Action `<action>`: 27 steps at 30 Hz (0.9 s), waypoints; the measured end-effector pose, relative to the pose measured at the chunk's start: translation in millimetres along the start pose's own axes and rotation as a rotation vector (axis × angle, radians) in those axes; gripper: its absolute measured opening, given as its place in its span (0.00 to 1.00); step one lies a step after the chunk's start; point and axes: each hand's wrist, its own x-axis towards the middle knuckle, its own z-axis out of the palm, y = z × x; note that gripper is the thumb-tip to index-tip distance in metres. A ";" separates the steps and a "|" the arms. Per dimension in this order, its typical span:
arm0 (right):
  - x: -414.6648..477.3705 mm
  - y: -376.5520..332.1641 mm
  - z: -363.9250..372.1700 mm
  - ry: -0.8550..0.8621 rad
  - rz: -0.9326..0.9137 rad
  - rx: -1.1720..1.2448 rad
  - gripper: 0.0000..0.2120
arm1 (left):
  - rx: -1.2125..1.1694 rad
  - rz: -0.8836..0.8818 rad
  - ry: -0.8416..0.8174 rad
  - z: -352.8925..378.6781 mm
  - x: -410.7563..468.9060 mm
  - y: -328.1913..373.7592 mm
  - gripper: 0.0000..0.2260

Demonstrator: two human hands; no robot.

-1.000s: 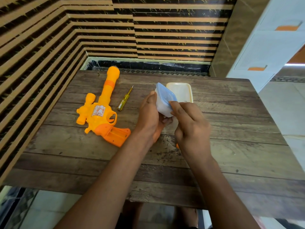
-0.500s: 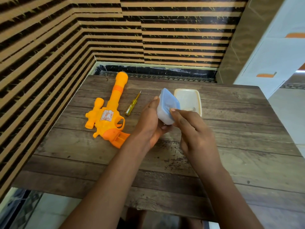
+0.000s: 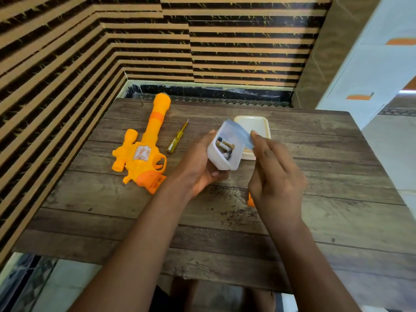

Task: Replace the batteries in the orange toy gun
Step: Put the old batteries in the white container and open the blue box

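Wooden table (image 3: 315, 176): gun (image 3: 144, 154) lies centre left, grip compartment looks open. My left hand (image 3: 198, 167) grips box (image 3: 221, 162); right hand (image 3: 276, 176) pinches lid (image 3: 238, 134), half off. Inside: batteries (image 3: 224, 146), none fitted yet, I judge.

An orange piece (image 3: 250, 201) lies mostly hidden behind the right hand (image 3: 276, 174).

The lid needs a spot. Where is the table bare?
Bare: right of the cream tray to the table edge; both near corners. Crowded: toy gun and screwdriver at left; mid-table, left hand gripping the tub, right hand pinching the lid.
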 end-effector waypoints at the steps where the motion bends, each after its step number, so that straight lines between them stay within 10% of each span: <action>1: -0.1 2.5 -0.2 0.031 0.004 -0.019 0.16 | 0.033 0.001 0.005 -1.0 -1.4 0.0 0.16; 9: 3.1 39.9 -22.2 0.294 0.185 -0.136 0.08 | -0.014 -0.044 -0.150 -0.6 -8.1 1.6 0.17; 27: -12.6 90.5 -7.9 -0.283 0.662 -0.190 0.21 | -0.106 -0.057 -0.180 13.6 1.8 -15.4 0.17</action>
